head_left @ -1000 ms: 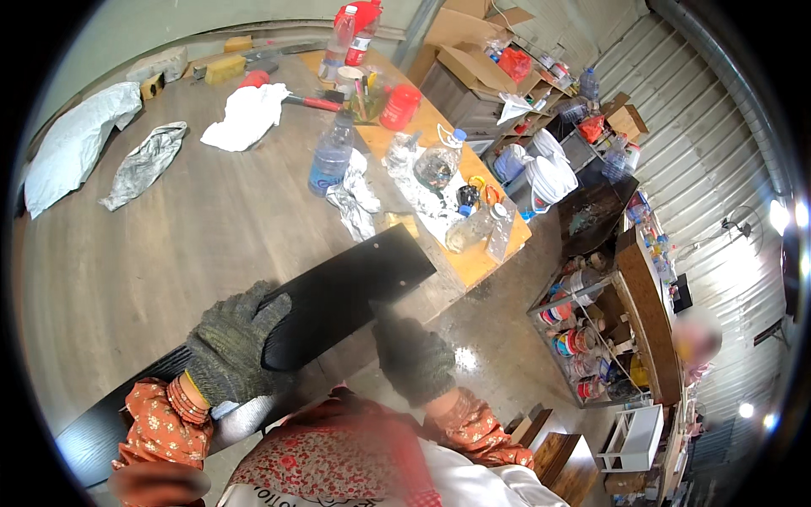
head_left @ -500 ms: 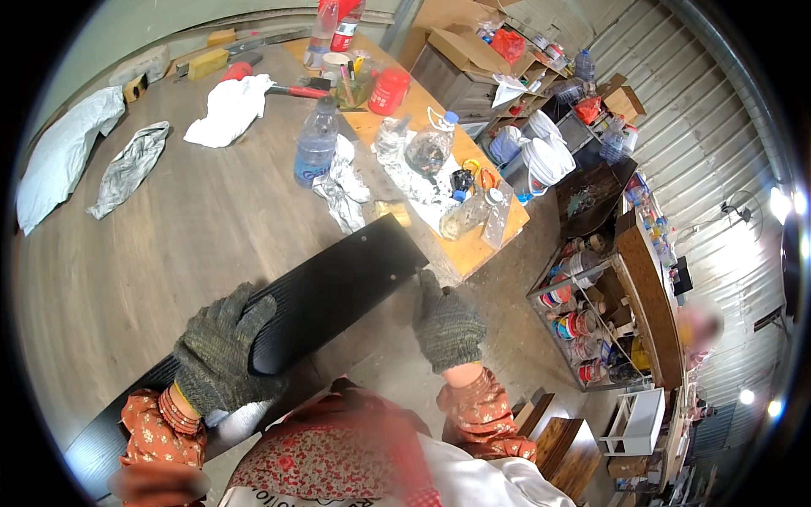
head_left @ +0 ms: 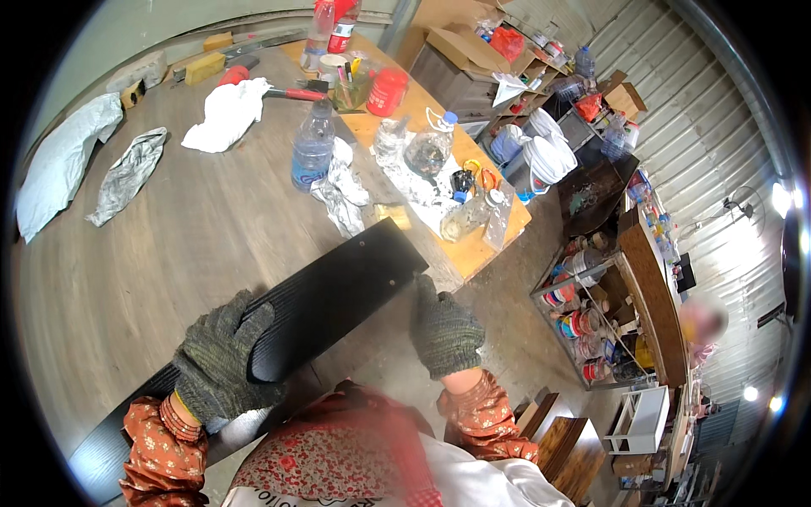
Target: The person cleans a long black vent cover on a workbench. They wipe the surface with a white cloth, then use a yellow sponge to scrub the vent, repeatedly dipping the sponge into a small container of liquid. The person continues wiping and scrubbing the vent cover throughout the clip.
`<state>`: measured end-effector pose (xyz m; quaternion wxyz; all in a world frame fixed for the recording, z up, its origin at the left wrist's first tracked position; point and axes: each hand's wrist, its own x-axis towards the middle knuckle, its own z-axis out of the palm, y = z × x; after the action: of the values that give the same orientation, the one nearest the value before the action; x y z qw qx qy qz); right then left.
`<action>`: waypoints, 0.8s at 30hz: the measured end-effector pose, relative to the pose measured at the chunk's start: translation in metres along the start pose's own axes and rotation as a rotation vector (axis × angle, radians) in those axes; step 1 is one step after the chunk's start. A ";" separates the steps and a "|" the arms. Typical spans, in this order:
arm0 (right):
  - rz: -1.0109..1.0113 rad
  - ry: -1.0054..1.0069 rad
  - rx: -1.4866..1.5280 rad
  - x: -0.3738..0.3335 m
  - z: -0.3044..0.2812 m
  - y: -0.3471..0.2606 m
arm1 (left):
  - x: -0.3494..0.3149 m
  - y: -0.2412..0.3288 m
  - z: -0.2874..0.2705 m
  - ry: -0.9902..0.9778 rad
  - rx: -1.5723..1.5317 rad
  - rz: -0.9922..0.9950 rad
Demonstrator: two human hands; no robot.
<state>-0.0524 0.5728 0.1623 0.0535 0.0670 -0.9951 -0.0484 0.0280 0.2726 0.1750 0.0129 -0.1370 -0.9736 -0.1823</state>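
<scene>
Handling of the long black flat wooden board (head_left: pixel 329 296) at this moment is a two-handed job, and both hands wear grey knitted work gloves. The board lies slantwise across the grey-brown wood-grain worktable (head_left: pixel 169 237), its far end pointing toward the orange tabletop (head_left: pixel 473 245) that adjoins the worktable, its near end running down past the person's left sleeve. The left hand (head_left: pixel 221 359) is spread flat with fingers extended over the board's upper face near its left edge, pressing rather than closing around anything. The right hand (head_left: pixel 443 334) sits at the board's right edge close to the far corner, fingers curled against the edge; whether they wrap fully underneath cannot be told from this view. For good control, it seems best to keep the left palm bearing down evenly so the board does not pivot, and to let the right hand guide the edge rather than lift it alone, since a long panel held at one corner tends to twist. The far end sits near crumpled silver foil (head_left: pixel 342 190), a clear plastic water bottle with a blue label (head_left: pixel 311 148) and a small clear bottle (head_left: pixel 469 215); any forward slide probably risks knocking these, so movement should be slow and along the board's length. Knitted gloves likely grip the smooth black surface only moderately, so firm pressure is advisable.
</scene>
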 end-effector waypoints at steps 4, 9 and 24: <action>-0.046 0.051 0.083 0.009 -0.001 0.003 | 0.000 -0.001 0.002 -0.007 0.006 -0.009; -0.056 0.001 0.110 0.005 0.001 0.002 | 0.000 -0.002 0.000 -0.019 -0.002 0.006; -0.039 0.228 0.447 0.033 -0.007 0.024 | 0.000 0.001 0.000 -0.027 0.008 -0.032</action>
<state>-0.0875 0.5909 0.1745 0.1485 0.1013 -0.9671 0.1799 0.0286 0.2736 0.1756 -0.0024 -0.1238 -0.9765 -0.1765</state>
